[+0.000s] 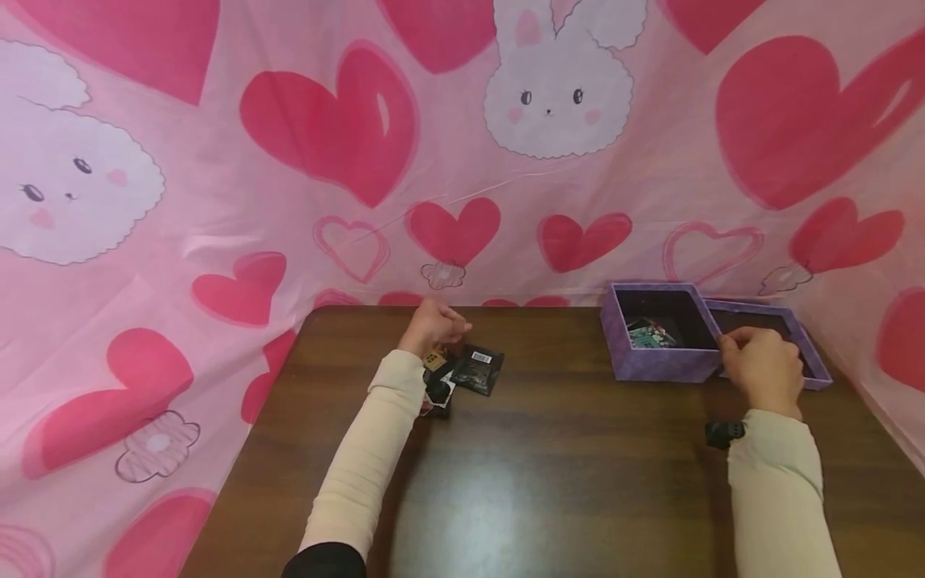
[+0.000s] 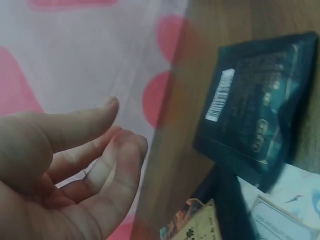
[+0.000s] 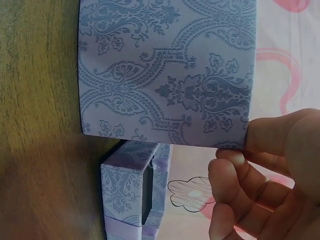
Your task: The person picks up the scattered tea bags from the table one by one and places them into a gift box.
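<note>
Thumb and fingers of the right hand [image 1: 766, 365] pinch the top front corner of a purple box [image 1: 661, 365], which stands upright toward the far right of the brown wooden desk [image 1: 549, 449]. The box's outer wall carries a blue-grey pattern of scrolls and flowers, its inside is dark, and a cluster of small greenish pieces [image 1: 650, 333] lies within. Just to the right of the box, partly behind the right hand, rests a shallow purple tray [image 1: 815, 384] with a dark interior. Well apart from the right hand, the left hand [image 1: 433, 325] is above the far left part of the desk, its fingers loosely curled and its thumb clear of the fingertips. Under and beside it sits a small pile: a black packet [image 1: 477, 371] with a white barcode label lies flat on the right, next to a piece with a yellow label [image 2: 202, 225] and a white printed card [image 2: 280, 220]; the rest is partly hidden by the forearm. Both arms wear pale sleeves [image 1: 776, 482], and a small black device [image 1: 724, 434] shows at the right wrist. Behind the desk hangs a pink cloth [image 1: 448, 160] printed with hearts and rabbit heads.
</note>
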`<action>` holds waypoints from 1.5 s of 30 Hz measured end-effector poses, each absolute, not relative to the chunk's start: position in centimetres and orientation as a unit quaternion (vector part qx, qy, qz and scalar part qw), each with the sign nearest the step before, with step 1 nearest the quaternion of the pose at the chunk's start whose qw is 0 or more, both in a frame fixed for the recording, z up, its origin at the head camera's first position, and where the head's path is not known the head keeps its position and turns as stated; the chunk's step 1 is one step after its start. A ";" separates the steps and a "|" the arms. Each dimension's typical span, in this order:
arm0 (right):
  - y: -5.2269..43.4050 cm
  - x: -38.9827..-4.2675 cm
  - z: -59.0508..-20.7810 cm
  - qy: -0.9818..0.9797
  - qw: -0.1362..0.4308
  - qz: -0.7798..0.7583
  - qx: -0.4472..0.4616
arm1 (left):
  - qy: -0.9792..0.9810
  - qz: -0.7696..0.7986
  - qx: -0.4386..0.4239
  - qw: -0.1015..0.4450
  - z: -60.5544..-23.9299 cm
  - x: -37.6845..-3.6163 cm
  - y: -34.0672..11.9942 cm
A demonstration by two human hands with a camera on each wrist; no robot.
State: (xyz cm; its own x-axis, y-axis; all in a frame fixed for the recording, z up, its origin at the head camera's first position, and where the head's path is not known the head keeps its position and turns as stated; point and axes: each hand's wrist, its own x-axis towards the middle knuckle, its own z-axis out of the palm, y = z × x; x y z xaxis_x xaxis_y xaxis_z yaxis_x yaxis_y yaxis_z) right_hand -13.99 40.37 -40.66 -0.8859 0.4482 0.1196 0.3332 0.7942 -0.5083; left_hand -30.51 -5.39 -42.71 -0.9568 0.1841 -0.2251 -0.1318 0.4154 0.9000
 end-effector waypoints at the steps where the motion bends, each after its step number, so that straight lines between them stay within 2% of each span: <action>1: 40.4 -14.0 -40.6 -0.940 0.118 0.244 -0.208 | 0.843 0.518 0.018 0.143 -42.9 -30.5 -5.4; 7: 40.4 -14.1 -40.7 -0.941 0.111 0.243 -0.209 | 0.920 0.378 0.035 0.099 -44.0 -30.5 -4.6; 14: 40.5 -14.0 -40.5 -0.941 0.106 0.240 -0.211 | 0.954 0.287 0.038 0.074 -44.2 -30.1 -3.0; 23: 40.5 -14.0 -40.7 -0.940 0.108 0.243 -0.212 | 0.964 0.257 0.023 0.058 -45.7 -30.6 -2.1; 31: 40.7 -14.1 -40.7 -0.940 0.111 0.242 -0.212 | 0.964 0.256 0.028 0.069 -45.8 -30.7 -2.0; 39: 40.6 -14.1 -40.5 -0.941 0.101 0.241 -0.215 | 0.963 0.236 0.104 0.077 -44.8 -30.0 -1.3; 45: 40.6 -14.1 -40.7 -0.940 0.100 0.241 -0.218 | 0.940 0.209 0.248 0.110 -44.4 -29.7 -0.2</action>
